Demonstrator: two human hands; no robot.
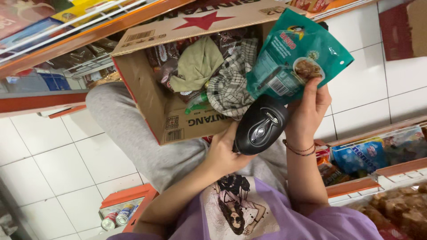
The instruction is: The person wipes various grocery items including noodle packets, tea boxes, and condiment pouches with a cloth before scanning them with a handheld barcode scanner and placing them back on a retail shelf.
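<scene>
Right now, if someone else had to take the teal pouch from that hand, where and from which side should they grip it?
Probably the free upper edge of the teal pouch, from above right. The right hand covers its lower corner, and the black scanner in the left hand crowds the underside.

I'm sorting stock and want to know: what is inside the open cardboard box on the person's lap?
Inside the cardboard box lie an olive cloth, a checked cloth and dark snack packets. A green-capped item peeks out beneath them. Whatever lies deeper is covered by the cloths.
</scene>
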